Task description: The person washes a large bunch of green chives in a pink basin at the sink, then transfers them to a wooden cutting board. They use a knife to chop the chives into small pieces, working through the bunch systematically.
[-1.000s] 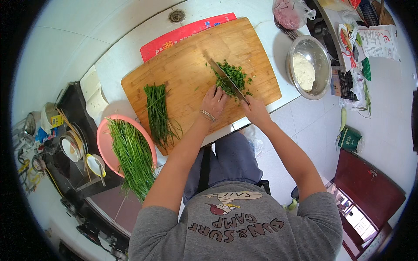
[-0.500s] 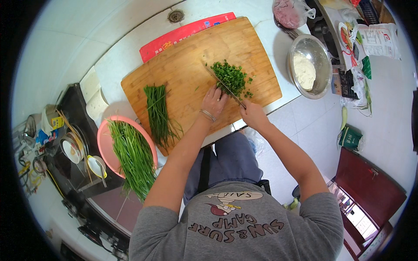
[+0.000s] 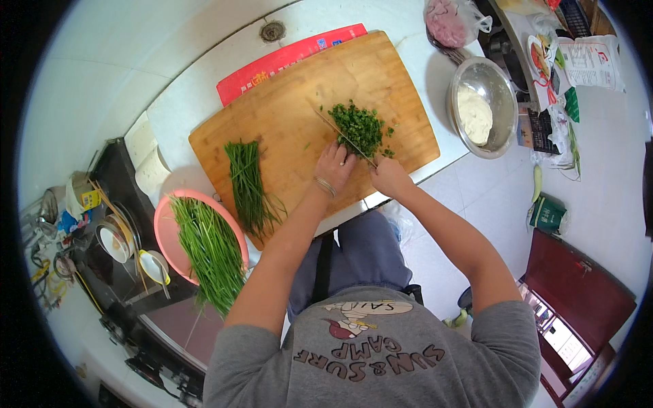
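Observation:
My right hand (image 3: 392, 179) is closed round the handle of a kitchen knife (image 3: 338, 130), whose blade slants up and left over the wooden cutting board (image 3: 299, 88). Finely chopped green chives (image 3: 358, 128) lie heaped along the blade's right side. My left hand (image 3: 334, 168) rests on the board just left of the blade, fingers bent together and tips close to it; whatever they press on is hidden. A bundle of uncut chives (image 3: 249, 180) lies on the board's left part, apart from both hands.
A pink basin (image 3: 166, 234) piled with long chives (image 3: 209, 255) stands left of the board. At right is a steel bowl (image 3: 507, 109) of white dough (image 3: 474, 115); behind it, a bag of pinkish meat (image 3: 450, 24). A red flat box (image 3: 286, 60) lies behind the board.
My right hand and the knife have shifted slightly left. My left hand stays beside the blade. The whole view has tilted a little, so the board sits slightly lower.

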The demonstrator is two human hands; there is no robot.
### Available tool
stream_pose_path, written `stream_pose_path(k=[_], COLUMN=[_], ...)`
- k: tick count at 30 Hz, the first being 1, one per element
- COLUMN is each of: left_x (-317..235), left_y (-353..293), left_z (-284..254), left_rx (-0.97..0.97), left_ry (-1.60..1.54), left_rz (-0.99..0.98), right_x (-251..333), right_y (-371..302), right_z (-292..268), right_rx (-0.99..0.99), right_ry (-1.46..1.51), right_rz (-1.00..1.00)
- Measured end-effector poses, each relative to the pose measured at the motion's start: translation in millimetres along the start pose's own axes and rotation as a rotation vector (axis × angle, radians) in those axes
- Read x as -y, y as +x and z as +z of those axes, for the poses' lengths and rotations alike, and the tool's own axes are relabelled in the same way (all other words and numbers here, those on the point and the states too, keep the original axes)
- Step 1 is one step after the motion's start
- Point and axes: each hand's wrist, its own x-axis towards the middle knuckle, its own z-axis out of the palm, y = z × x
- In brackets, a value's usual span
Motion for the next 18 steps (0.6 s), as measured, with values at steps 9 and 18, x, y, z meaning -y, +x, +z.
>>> stream_pose_path(k=[9,18], left_x=[-2.1,-4.5], left_y=[0.5,1.0], left_z=[0.9,4.1], left_rx=[-0.007,0.025], left_ry=[-0.023,-0.038], left_rz=[-0.008,-0.046], right_x=[15.1,-18.9], right_y=[12.9,-18.0], right_z=[0.4,12.1], right_rx=[-0.047,-0.038], right_ry=[0.025,-0.02], right_rz=[-0.073,0.0])
